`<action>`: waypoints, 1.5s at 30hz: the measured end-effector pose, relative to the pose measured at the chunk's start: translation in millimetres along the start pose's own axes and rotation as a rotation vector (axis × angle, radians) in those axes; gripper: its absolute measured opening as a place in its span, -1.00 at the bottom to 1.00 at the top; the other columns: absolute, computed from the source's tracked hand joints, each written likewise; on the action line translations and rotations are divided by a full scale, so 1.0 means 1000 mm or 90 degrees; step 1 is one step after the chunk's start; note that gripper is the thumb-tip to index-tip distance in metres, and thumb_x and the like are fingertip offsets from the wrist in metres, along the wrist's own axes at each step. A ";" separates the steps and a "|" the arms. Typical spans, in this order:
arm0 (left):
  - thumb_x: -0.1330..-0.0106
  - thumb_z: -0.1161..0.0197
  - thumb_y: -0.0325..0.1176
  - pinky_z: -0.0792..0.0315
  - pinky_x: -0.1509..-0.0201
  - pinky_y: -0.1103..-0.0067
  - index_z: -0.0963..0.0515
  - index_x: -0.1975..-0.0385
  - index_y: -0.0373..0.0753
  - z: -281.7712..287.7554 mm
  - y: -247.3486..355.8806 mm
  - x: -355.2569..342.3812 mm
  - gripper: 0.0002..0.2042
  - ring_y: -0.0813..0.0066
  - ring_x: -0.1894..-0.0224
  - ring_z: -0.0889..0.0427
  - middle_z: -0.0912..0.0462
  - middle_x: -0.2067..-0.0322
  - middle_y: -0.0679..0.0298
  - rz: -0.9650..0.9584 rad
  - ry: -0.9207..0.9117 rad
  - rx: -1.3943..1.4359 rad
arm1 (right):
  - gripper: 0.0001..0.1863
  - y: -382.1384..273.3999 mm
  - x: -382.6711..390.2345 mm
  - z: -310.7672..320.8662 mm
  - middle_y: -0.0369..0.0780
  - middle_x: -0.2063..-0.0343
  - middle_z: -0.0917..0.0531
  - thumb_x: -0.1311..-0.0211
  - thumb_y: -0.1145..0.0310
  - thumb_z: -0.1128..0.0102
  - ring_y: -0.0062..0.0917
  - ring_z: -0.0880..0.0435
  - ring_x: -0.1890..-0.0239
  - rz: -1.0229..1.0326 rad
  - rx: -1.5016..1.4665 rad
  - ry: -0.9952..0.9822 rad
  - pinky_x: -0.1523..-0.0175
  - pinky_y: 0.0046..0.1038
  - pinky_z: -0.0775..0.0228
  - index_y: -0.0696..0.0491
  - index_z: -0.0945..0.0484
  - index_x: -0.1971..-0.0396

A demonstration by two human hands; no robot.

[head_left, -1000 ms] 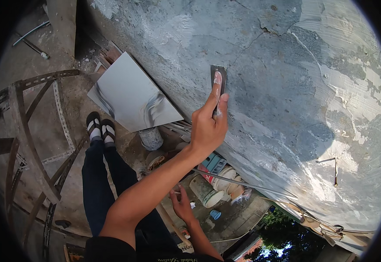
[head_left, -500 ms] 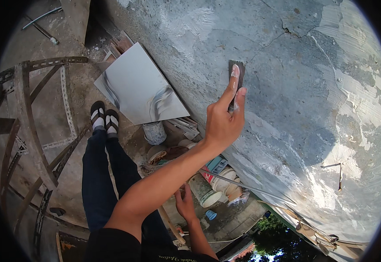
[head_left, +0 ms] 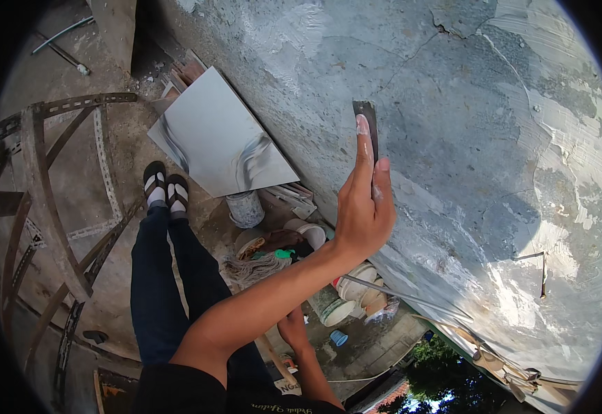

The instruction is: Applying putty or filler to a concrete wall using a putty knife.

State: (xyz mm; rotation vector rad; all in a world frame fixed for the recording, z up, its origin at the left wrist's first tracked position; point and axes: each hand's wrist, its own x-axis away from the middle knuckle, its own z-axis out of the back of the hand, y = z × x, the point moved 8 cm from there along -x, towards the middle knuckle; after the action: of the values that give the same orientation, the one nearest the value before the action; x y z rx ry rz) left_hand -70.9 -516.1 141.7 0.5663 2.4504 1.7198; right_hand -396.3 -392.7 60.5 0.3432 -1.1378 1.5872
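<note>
Head view: scraper point(head_left: 366, 108) up against the wall point(head_left: 453, 138)!

Left hand point(head_left: 364, 215) has it grasped, index finger point(head_left: 363, 141) along it, the scraper's lower end hidden. Right hand point(head_left: 293, 331), half covered by the left forearm point(head_left: 273, 297): can't tell whether its fingers grasp anything. Mop point(head_left: 251, 270) partly hidden too.

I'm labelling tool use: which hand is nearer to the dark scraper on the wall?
Left: the left hand holds the scraper, fingers along it, at the wall. The right hand is apart from it, lower in view, partly hidden behind the left forearm.
</note>
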 end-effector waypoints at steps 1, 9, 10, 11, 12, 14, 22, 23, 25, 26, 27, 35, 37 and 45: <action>-0.53 0.20 -0.32 -0.36 0.39 0.77 0.22 -0.43 -0.26 0.000 -0.003 0.001 -0.44 0.73 0.51 -0.38 -0.40 0.29 0.27 0.094 -0.028 0.085 | -0.52 0.000 0.000 0.001 -0.12 0.09 -0.53 -0.41 0.33 0.00 -0.51 -0.61 0.14 0.006 0.007 0.000 0.08 -0.47 -0.43 0.21 -0.19 -0.22; -0.54 0.16 -0.29 -0.25 0.62 0.73 0.17 -0.45 -0.11 -0.006 -0.013 -0.006 -0.45 0.77 0.63 -0.22 -0.31 0.55 0.42 0.070 0.010 0.206 | -0.49 0.003 -0.002 -0.010 -0.13 -0.01 -0.46 -0.41 0.35 0.00 -0.50 -0.51 0.01 -0.055 -0.057 -0.019 -0.05 -0.45 -0.36 0.19 -0.15 -0.27; -0.54 0.16 -0.29 -0.25 0.62 0.73 0.17 -0.45 -0.11 -0.006 -0.014 -0.006 -0.45 0.77 0.63 -0.22 -0.31 0.55 0.42 0.070 0.011 0.211 | -0.49 0.002 -0.002 -0.010 -0.13 -0.15 -0.40 -0.40 0.42 0.00 -0.47 -0.42 -0.15 -0.103 -0.050 -0.048 -0.19 -0.42 -0.29 0.17 -0.13 -0.28; -0.53 0.16 -0.29 -0.25 0.63 0.73 0.16 -0.45 -0.11 -0.009 -0.016 -0.006 -0.45 0.76 0.64 -0.24 -0.30 0.57 0.43 0.080 -0.014 0.200 | -0.49 0.003 -0.003 -0.009 -0.13 -0.15 -0.40 -0.40 0.42 0.00 -0.47 -0.42 -0.15 -0.103 -0.046 -0.045 -0.19 -0.42 -0.29 0.17 -0.13 -0.28; -0.53 0.15 -0.29 -0.25 0.63 0.73 0.16 -0.45 -0.11 -0.011 -0.018 -0.007 -0.44 0.76 0.64 -0.25 -0.29 0.60 0.44 0.089 -0.040 0.189 | -0.48 0.001 -0.005 -0.006 -0.16 0.02 -0.46 -0.41 0.32 -0.01 -0.51 -0.50 0.02 -0.065 -0.055 -0.017 -0.04 -0.47 -0.35 0.18 -0.16 -0.27; -0.53 0.14 -0.31 -0.28 0.58 0.74 0.17 -0.45 -0.13 0.005 -0.021 -0.032 -0.43 0.76 0.62 -0.27 -0.29 0.59 0.44 0.118 -0.011 0.206 | -0.46 -0.006 -0.006 -0.002 -0.19 0.18 -0.51 -0.42 0.22 -0.02 -0.54 -0.58 0.20 -0.031 -0.064 0.009 0.11 -0.51 -0.41 0.18 -0.18 -0.26; -0.51 0.11 -0.32 -0.34 0.45 0.72 0.06 -0.41 -0.25 0.013 -0.023 -0.015 -0.47 0.72 0.54 -0.32 -0.49 0.17 0.21 0.124 -0.015 0.114 | -0.43 0.001 -0.005 -0.004 -0.20 0.17 -0.53 -0.43 0.19 -0.01 -0.55 -0.58 0.17 -0.027 -0.013 0.020 0.07 -0.51 -0.41 0.18 -0.16 -0.28; -0.51 0.10 -0.32 -0.34 0.44 0.71 0.04 -0.41 -0.26 0.014 -0.023 -0.013 -0.48 0.72 0.54 -0.33 -0.53 0.10 0.17 0.119 -0.018 0.094 | -0.43 -0.003 -0.005 -0.007 -0.20 0.17 -0.53 -0.43 0.19 -0.01 -0.55 -0.58 0.17 -0.026 -0.010 0.016 0.07 -0.51 -0.41 0.18 -0.16 -0.28; -0.51 0.10 -0.32 -0.35 0.43 0.71 0.02 -0.40 -0.28 0.019 -0.020 -0.021 -0.48 0.71 0.53 -0.33 -0.56 0.03 0.13 0.115 -0.019 0.075 | -0.42 -0.008 -0.004 -0.013 -0.19 0.15 -0.53 -0.42 0.18 -0.02 -0.54 -0.58 0.15 -0.057 -0.051 -0.004 0.06 -0.50 -0.41 0.19 -0.16 -0.28; -0.51 0.10 -0.35 -0.36 0.37 0.70 0.02 -0.40 -0.30 0.025 -0.017 -0.036 -0.48 0.71 0.48 -0.34 -0.39 -0.15 0.10 0.162 -0.028 0.102 | -0.42 -0.006 -0.003 -0.012 -0.19 0.15 -0.53 -0.42 0.18 -0.02 -0.54 -0.58 0.15 -0.059 -0.050 0.000 0.06 -0.50 -0.41 0.19 -0.16 -0.28; -0.50 0.10 -0.37 -0.36 0.31 0.69 0.02 -0.39 -0.32 0.027 -0.017 -0.043 -0.49 0.71 0.43 -0.34 -0.23 -0.33 0.08 0.210 -0.037 0.128 | -0.42 -0.004 -0.003 -0.010 -0.20 0.15 -0.53 -0.42 0.17 -0.02 -0.55 -0.57 0.15 -0.050 -0.047 0.004 0.07 -0.51 -0.41 0.20 -0.16 -0.28; -0.51 0.10 -0.32 -0.40 0.27 0.71 0.02 -0.40 -0.30 0.017 -0.007 -0.018 -0.48 0.68 0.38 -0.47 -0.43 -0.17 0.04 0.059 -0.039 0.044 | -0.45 -0.005 0.000 -0.016 -0.23 0.20 -0.51 -0.43 0.20 -0.02 -0.62 -0.54 0.25 -0.061 -0.047 -0.010 0.12 -0.54 -0.39 0.17 -0.18 -0.28; -0.51 0.11 -0.32 -0.43 0.18 0.68 0.03 -0.40 -0.30 0.016 -0.008 -0.027 -0.47 0.60 0.27 -0.56 -0.41 -0.20 -0.01 0.064 -0.042 0.033 | -0.46 -0.009 -0.001 -0.014 -0.23 0.20 -0.51 -0.43 0.21 -0.02 -0.63 -0.53 0.25 -0.031 -0.056 0.003 0.13 -0.55 -0.39 0.17 -0.18 -0.27; -0.51 0.08 -0.28 -0.23 0.60 0.75 0.07 -0.43 -0.15 0.008 -0.007 -0.010 -0.45 0.79 0.63 -0.21 -0.24 0.58 0.44 -0.062 0.032 0.046 | -0.45 0.010 0.009 -0.022 -0.22 0.19 -0.51 -0.42 0.20 -0.03 -0.61 -0.53 0.24 -0.069 -0.065 -0.001 0.13 -0.54 -0.39 0.15 -0.19 -0.27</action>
State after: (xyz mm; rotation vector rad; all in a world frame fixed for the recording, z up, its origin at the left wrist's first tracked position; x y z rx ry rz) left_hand -61.3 -514.3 131.5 0.4066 2.5374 1.6349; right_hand -400.9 -369.3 51.4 0.3328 -1.1774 1.4293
